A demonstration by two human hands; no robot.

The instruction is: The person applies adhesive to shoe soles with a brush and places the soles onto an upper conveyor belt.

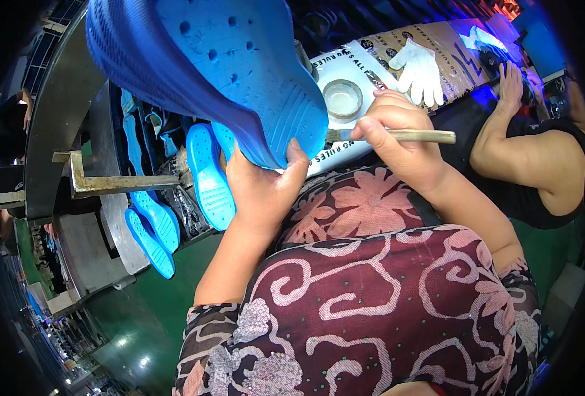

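Closest of all, the patterned top (365, 297) worn by the person, dark maroon with pale scrolls and flowers, fills the lower middle of the frame. The large blue sole (266, 72) is held up across the upper middle, its pitted and grooved face showing and its textured side edge running down the left. The left hand (266, 181), near the centre, grips its lower end, with the thumb over the rim and the other fingers mostly hidden. Right of centre, the right hand (398, 129) is closed around a brush (426, 136) with a pale handle, whose tip is at the sole's right edge; whether it touches cannot be told.

Beyond, in the upper middle, a round glass dish (343, 100) stands on a white printed sheet (355, 70). Up and right of it, a white glove (420, 74) lies on brown cardboard (452, 47). Left of centre, a smaller blue sole (210, 185) sits behind a metal bar (124, 185), with more blue pieces (148, 243) farther left. At the right, a co-worker's bare arm (520, 162) reaches upward. Green floor (140, 323) spreads at the lower left.
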